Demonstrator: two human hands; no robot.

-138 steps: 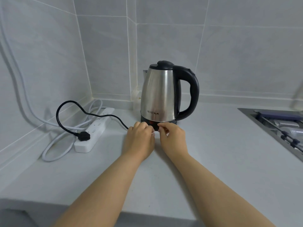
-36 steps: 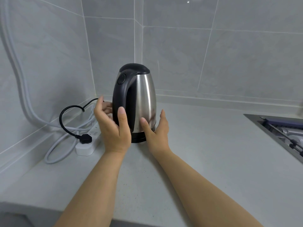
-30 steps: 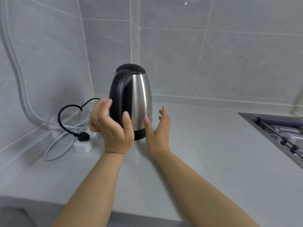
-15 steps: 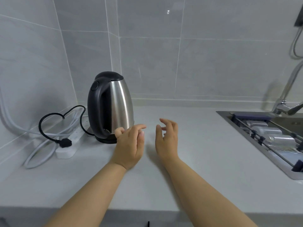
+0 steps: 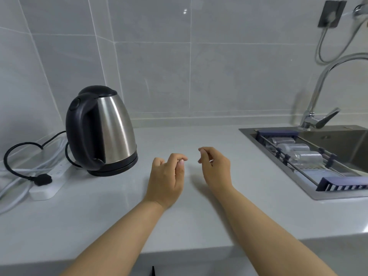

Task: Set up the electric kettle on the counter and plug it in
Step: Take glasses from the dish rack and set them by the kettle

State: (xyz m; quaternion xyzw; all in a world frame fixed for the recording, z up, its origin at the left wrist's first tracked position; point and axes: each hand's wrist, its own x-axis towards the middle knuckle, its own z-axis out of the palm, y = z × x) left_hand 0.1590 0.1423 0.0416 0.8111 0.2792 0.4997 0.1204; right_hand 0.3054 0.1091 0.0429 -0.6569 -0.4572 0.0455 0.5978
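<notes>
Now left hand [image 5: 166,180] and right hand [image 5: 216,169] loosely curled, empty, over bare counter [image 5: 199,220], kettle [image 5: 102,131] well left

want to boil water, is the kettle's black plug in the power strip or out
In, it seems: the black plug sits on the white power strip; its prongs are hidden, so full seating cannot be told.

no readable text, seemingly none anywhere

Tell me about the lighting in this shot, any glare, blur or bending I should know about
Head view: soft, even light; bright vertical glare streaks on the steel kettle; faint shadows under the left hand and right hand on the counter; wide-angle bending of tile lines at the left; faucet and wall socket slightly smeared at the right edge.
</notes>
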